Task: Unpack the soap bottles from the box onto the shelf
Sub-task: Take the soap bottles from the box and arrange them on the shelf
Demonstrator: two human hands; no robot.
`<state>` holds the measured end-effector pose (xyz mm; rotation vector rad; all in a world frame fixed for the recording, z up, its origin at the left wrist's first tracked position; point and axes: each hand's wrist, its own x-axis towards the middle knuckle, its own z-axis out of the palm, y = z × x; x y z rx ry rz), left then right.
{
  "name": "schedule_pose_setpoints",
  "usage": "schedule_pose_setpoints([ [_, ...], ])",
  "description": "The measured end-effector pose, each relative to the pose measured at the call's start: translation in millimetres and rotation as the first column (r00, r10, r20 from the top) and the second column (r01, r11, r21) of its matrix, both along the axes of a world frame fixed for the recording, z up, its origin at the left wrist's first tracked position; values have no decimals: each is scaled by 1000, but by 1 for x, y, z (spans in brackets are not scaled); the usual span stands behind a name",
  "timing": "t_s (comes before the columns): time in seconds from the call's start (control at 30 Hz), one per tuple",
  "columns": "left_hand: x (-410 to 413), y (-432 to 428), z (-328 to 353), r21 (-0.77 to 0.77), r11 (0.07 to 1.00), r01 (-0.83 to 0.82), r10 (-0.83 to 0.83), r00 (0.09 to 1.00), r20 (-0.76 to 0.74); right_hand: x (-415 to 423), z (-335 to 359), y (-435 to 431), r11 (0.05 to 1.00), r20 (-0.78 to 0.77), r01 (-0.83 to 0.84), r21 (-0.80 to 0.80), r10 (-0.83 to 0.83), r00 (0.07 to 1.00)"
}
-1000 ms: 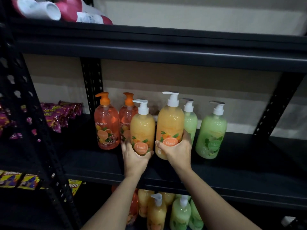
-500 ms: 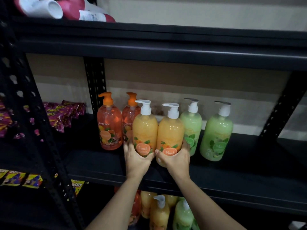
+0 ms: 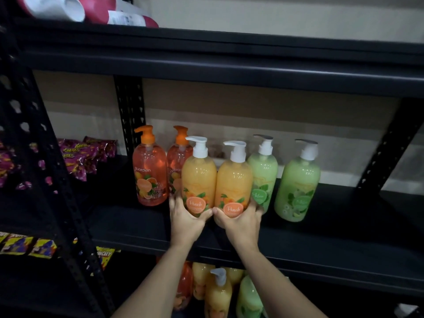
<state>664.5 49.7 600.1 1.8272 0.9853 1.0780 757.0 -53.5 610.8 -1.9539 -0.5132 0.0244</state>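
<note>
Head view: gripping the left peach bottle in the left hand, the right peach bottle in the right hand; bringing the latter down level, probably seating both on the shelf, nearing release.

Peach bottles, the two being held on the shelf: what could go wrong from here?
1. The right peach bottle sits tight against a green melon bottle. The right hand wraps its fingers in beside it, so pulling free might tip the green one.
2. The left peach bottle, gripped by the left hand, stands just in front of an orange bottle. Pushing deeper could knock that one backward.
</note>
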Motion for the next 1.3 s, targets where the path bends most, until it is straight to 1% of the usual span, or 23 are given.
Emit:
schedule_pose_setpoints([
  [0.2,1,0,-1,-2,1000,-12,12,1000,2,2,1,2,1000,7,-17,16,17,1000],
  [0.33,1,0,-1,5,1000,-13,13,1000,-4,0,1,1,999,-13,2,52,-1,1000],
  [0.57,-1,0,2,-56,998,40,-43,998,-42,-3,8,-5,999,-6,-31,30,32,999],
  [0.73,-9,2,5,-108,989,97,-110,986,-127,-4,7,-18,992,-5,-118,-48,118,993],
  [0.83,-15,0,12,-158,979,126,-159,963,-217,-2,6,-29,986,-23,-149,-80,148,989],
  [0.87,-18,-3,15,-187,974,126,-172,952,-255,-1,5,-33,982,-30,-158,-103,156,987],
  [0.93,-25,-17,21,-247,966,76,-153,937,-313,1,4,-47,962,-21,-199,-189,199,980],
  [0.97,-30,-29,24,-246,969,32,-115,937,-330,2,3,-57,942,-13,-229,-244,233,972],
  [1.0,-34,-44,26,-203,979,-9,-61,941,-334,4,2,-68,919,-11,-263,-295,272,962],
  [1.07,-40,-78,26,-7,999,-48,44,959,-278,5,1,-95,868,-18,-338,-364,356,934],
  [1.1,-39,-95,26,88,996,-23,41,975,-217,5,1,-111,851,-13,-363,-380,387,922],
  [1.13,-37,-111,25,157,987,38,-12,987,-160,5,1,-127,849,1,-368,-380,398,917],
  [1.17,-30,-126,23,193,972,134,-110,985,-130,5,1,-144,864,15,-351,-360,382,924],
  [1.2,-22,-141,20,198,944,265,-244,962,-124,5,0,-163,892,27,-317,-323,343,939],
  [1.23,-13,-155,17,179,892,414,-394,909,-138,5,-1,-183,919,28,-271,-287,291,956],
  [1.27,-1,-171,13,146,814,563,-541,825,-167,5,-3,-205,937,22,-214,-275,229,973],
  [1.3,10,-189,11,108,714,692,-665,718,-203,4,-6,-230,945,14,-149,-292,160,987],
])
